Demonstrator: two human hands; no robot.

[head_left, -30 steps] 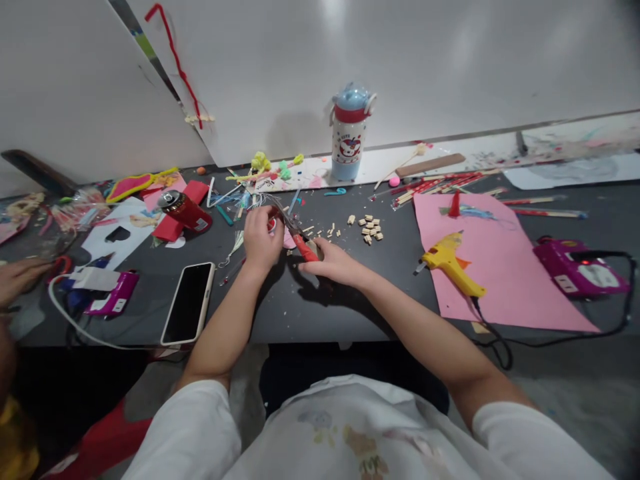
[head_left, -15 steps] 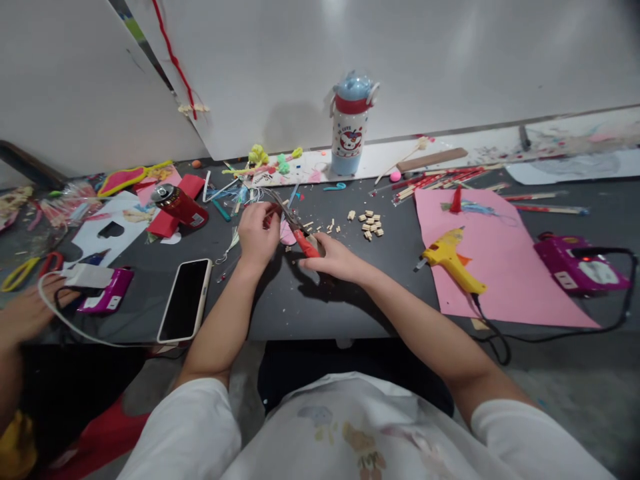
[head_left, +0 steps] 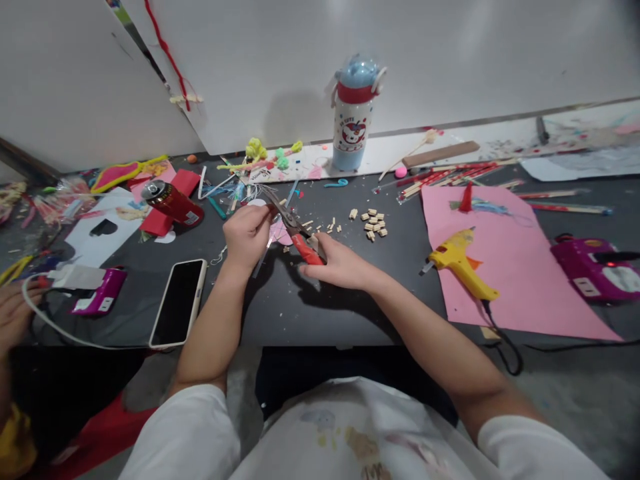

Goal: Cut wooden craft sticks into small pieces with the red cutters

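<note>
My right hand (head_left: 343, 262) is wrapped round the red-handled pliers (head_left: 306, 248). Their metal jaws point up and left, close to the fingertips of my left hand (head_left: 246, 233). That hand is closed in a pinch, and a small dark reddish bit shows at its fingertips; what it is cannot be made out. Under the pliers lie a pink piece (head_left: 280, 232) and a clear strip. Short cut pieces of wooden stick (head_left: 375, 223) are piled to the right of the jaws, with thinner bits scattered nearer.
A bottle (head_left: 353, 120) stands at the back. To the right, a yellow glue gun (head_left: 463, 263) rests on pink paper (head_left: 530, 280), beside a purple power box (head_left: 595, 270). Leftward are a phone (head_left: 179, 303), a red can (head_left: 173, 202) and another person's hand (head_left: 15, 313).
My left hand has shifted slightly left and its fingers look more closed. A clear strip now shows beside it. The pliers stay in my right hand. The other person's hand has moved left.
</note>
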